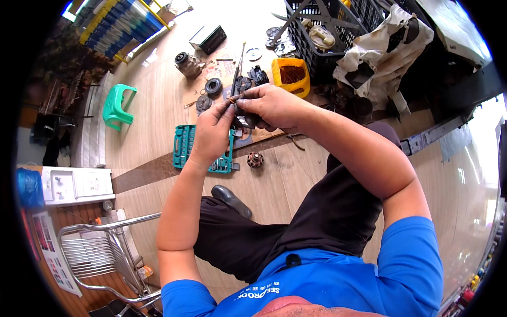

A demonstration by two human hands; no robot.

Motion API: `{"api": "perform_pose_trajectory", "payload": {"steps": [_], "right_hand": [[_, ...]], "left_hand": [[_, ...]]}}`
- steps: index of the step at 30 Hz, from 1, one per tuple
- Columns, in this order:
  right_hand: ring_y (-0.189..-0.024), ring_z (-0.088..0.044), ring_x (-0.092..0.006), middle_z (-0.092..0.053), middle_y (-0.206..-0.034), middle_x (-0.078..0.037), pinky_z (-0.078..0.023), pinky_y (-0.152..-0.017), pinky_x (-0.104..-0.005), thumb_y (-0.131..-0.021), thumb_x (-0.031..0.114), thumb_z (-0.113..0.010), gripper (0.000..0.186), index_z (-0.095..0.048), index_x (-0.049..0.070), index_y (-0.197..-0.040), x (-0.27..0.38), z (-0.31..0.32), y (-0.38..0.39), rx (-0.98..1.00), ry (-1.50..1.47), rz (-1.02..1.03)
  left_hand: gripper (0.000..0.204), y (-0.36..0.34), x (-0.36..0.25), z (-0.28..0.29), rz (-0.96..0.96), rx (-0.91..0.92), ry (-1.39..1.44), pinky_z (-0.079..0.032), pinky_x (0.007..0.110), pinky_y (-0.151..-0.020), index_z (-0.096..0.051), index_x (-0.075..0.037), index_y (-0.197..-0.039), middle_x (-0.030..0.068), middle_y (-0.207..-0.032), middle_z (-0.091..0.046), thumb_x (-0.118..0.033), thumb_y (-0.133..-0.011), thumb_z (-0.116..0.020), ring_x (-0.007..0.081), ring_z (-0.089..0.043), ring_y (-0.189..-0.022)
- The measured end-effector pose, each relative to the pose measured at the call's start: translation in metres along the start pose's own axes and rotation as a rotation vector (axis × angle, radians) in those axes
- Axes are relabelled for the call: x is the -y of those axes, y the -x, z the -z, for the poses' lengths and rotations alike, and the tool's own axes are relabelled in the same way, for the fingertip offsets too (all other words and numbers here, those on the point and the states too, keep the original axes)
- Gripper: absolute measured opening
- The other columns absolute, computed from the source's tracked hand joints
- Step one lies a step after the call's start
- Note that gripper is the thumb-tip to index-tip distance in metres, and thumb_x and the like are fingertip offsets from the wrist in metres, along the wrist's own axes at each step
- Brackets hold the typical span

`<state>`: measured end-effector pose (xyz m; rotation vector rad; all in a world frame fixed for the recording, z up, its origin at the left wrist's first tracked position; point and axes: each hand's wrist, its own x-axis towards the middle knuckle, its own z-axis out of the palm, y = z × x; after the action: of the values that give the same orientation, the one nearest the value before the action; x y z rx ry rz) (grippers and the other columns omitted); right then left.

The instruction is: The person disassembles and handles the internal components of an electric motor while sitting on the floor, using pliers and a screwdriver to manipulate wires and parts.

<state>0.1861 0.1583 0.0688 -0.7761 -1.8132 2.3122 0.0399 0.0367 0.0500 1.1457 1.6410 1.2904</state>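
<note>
My two hands meet above the floor in the upper middle. The thumb and fingers of my left hand (214,127) pinch a thin copper-coloured wire (232,100). My right hand (272,107) closes from the other side, its fingertips at the same wire and its palm around a dark part (245,121). Most of that part is hidden by my fingers, so its exact kind does not show. Under my left wrist lies an open teal socket set case (183,138). A round rotor (255,160) with copper tones stands on the floor nearer to me.
Beyond my hands, a black ring-shaped pulley (213,86), a metal housing (188,64) and a yellow bin (300,87) of rusty bits sit around cardboard. A black crate (319,58) stands far right, a green stool (117,105) left, and a metal chair (97,259) near left.
</note>
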Motion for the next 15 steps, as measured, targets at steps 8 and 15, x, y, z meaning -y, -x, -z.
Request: {"api": "perform_pose_trajectory", "payload": {"steps": [8, 15], "right_hand": [[-0.045, -0.043, -0.0064, -0.055, -0.064, 0.0, -0.031, -0.04, -0.0217, -0.1, 0.022, -0.055, 0.02, -0.062, 0.005, -0.095, 0.006, -0.001, 0.006, -0.009, -0.183, 0.073], [-0.048, -0.048, -0.0068, -0.057, -0.067, 0.0, -0.037, -0.041, -0.0221, -0.1, 0.02, -0.054, 0.021, -0.064, 0.002, -0.1, 0.012, 0.005, 0.011, -0.011, -0.219, 0.068]], "left_hand": [[0.028, -0.003, 0.003, -0.001, -0.187, -0.089, -0.096, -0.05, 0.024, -0.074, -0.061, 0.006, -0.121, 0.0056, -0.093, -0.068, -0.01, -0.099, -0.055, 0.0089, -0.06, -0.083], [0.027, -0.001, -0.005, -0.001, -0.166, -0.042, -0.225, -0.05, 0.024, -0.074, -0.062, 0.005, -0.12, 0.0065, -0.097, -0.069, -0.009, -0.099, -0.054, 0.0092, -0.06, -0.083]]}}
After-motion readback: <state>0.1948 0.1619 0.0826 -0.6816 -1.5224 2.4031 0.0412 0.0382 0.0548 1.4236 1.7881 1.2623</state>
